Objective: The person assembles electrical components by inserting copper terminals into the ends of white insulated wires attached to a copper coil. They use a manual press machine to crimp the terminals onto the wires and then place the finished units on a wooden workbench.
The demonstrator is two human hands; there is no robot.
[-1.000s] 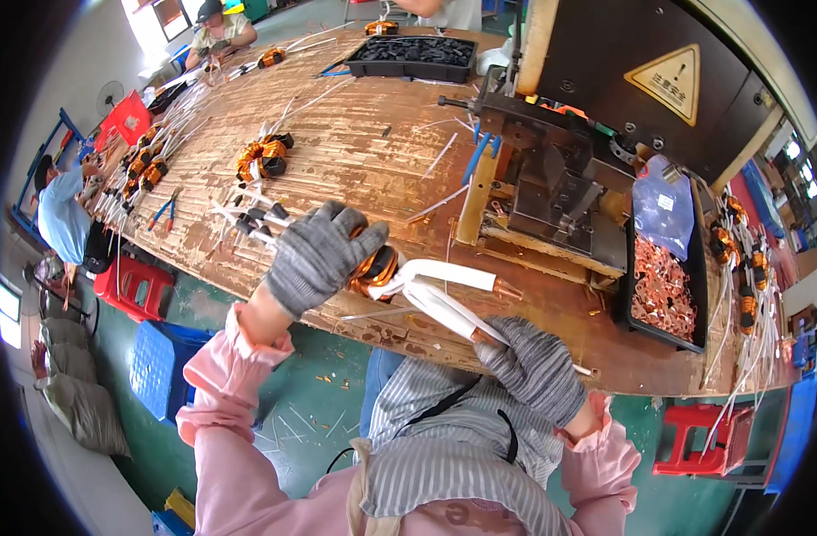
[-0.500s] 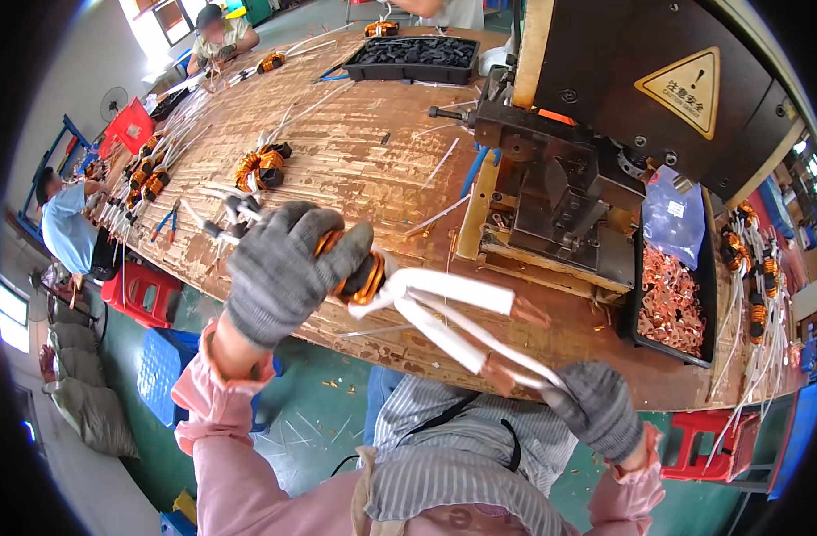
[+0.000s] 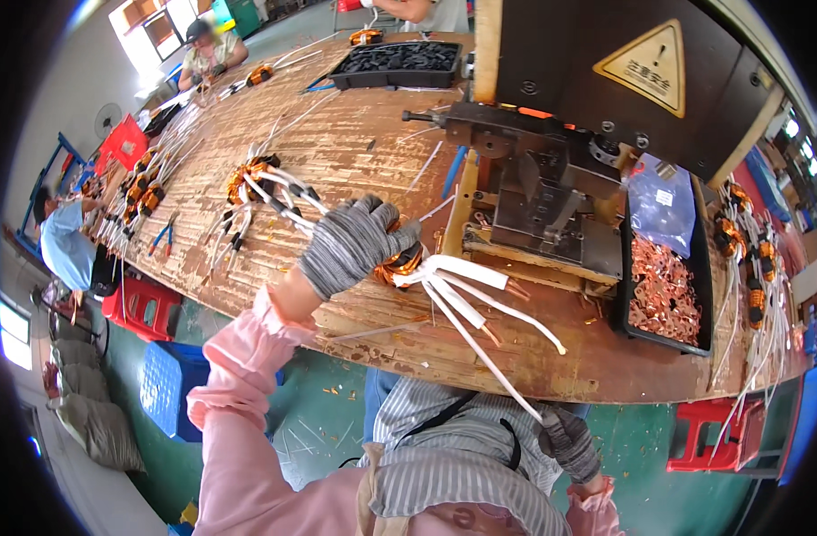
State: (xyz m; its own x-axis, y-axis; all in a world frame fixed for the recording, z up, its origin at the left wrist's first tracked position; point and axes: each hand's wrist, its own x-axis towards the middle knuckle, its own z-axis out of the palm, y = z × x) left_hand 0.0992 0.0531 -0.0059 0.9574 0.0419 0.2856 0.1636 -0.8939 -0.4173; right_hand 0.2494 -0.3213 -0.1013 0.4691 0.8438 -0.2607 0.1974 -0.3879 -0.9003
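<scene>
My left hand, in a grey knit glove, is closed around a copper-wound coil above the table's front part. White leads fan out from the coil to the right. Two thick sleeved leads end in bare copper, and a thinner white lead ends free beside them. Further leads with black sleeves stretch from behind the hand toward the far left. My right hand, gloved too, pinches the end of a long thin white wire close to my apron, pulled out nearly straight.
A dark press stands on the table at right, beside a black bin of copper terminals. A black tray of dark pieces sits at the back. Another coil, pliers and co-workers are to the left.
My left hand has carried the coil to the right. My right hand has moved down toward my body with one thin wire, and the leads have spread apart.
</scene>
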